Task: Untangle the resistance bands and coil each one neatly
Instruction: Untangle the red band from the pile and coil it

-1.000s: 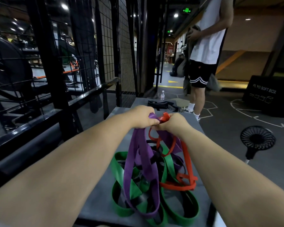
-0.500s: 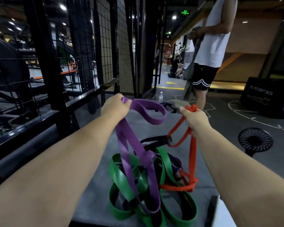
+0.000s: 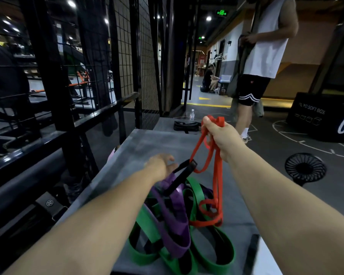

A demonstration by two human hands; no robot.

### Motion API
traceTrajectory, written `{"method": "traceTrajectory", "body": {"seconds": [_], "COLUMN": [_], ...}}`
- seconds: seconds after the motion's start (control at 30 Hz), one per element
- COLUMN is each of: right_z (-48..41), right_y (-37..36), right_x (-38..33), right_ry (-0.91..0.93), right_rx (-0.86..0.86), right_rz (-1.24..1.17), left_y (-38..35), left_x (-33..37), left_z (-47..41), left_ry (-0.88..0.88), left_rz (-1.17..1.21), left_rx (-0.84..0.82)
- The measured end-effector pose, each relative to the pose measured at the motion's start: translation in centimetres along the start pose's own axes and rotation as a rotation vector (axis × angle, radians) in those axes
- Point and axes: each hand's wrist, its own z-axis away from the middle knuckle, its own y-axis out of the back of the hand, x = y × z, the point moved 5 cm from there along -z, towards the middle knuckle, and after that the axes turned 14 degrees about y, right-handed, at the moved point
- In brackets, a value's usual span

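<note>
While raised high above the heap in the head view, grips with the right hand a bunched fold of the red band, fingers curled tight round it. Lets thin, flat, rubbery strands hang from that fist down to a loose twist lying below the right wrist. Meets, just left of those strands, the lifted end of the black band, a stiff dark strap slanting up out of the heap.

Reaches with the left hand, lower and nearer, fingers spread and relaxed, holding nothing. Blurred, so cannot tell whether the fingertips touch the black strap's end just to their right. Hands apart.

Below the left hand: the purple band, wide, flat and matte, draped in long loops. Under it and beneath both forearms: the green band, broader and glossier, lying in big ovals.

All heaped on a grey, mottled, flat-topped platform stretching ahead of both hands.

Beyond the right hand: a flattened black bag, and past it a small clear water bottle, upright. Right of the right forearm, on the dark floor: a round black fan with a radial grille. Farther off, a black box lettered PLYO SOFT BOX. Above the right hand: a standing person in a white sleeveless top and black shorts. Left of the left arm: a black steel frame with wire mesh.
</note>
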Motion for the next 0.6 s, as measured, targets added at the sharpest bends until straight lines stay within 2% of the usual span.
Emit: {"method": "traceTrajectory", "body": {"seconds": [0.07, 0.13, 0.23, 0.37, 0.47, 0.6], "right_z": [0.0, 0.1, 0.0, -0.5, -1.0, -1.0], "right_y": [-0.1, -0.3, -0.4, 0.8, 1.6, 0.6], "right_x": [-0.3, -0.5, -0.6, -0.7, -1.0, -1.4], "right_ry": [0.013, 0.002, -0.004, 0.060, 0.109, 0.110], "right_rx": [0.005, 0.016, 0.018, 0.082, 0.080, -0.008], "right_rz": [-0.028, -0.061, -0.124, -0.093, -0.037, -0.022], "left_y": [-1.4, -1.9, -1.9, 1.9, 7.2, 12.4], "left_x": [1.6, 2.6, 2.8, 4.3, 6.5, 10.0], "left_z": [0.9, 1.7, 1.6, 2.2, 2.8, 4.6], "left_ry": [-0.098, -0.144, -0.143, -0.158, -0.250, -0.391], "left_rz": [0.135, 0.181, 0.156, 0.419, 0.389, 0.372], "left_rx": [-0.152, -0.220, -0.158, -0.100, 0.051, 0.044]}}
